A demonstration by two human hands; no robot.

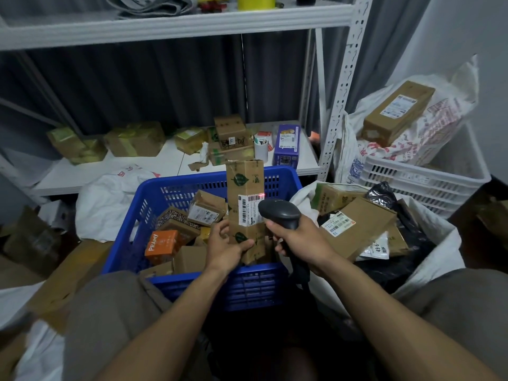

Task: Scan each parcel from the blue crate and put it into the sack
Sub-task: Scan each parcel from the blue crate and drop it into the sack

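Note:
My left hand grips the lower end of a tall brown cardboard parcel, held upright above the blue crate. A white barcode label runs down the parcel's face, and a red scan light shows on it. My right hand holds a dark handheld scanner with its head close to that label. Several small boxes lie in the crate, one of them orange. To the right, the white sack stands open with brown parcels and black bags inside.
A white metal shelf stands behind the crate, its low board carrying several cardboard boxes and a purple box. A white crate with a bag and a long box sits at right. Flattened cardboard lies on the floor at left.

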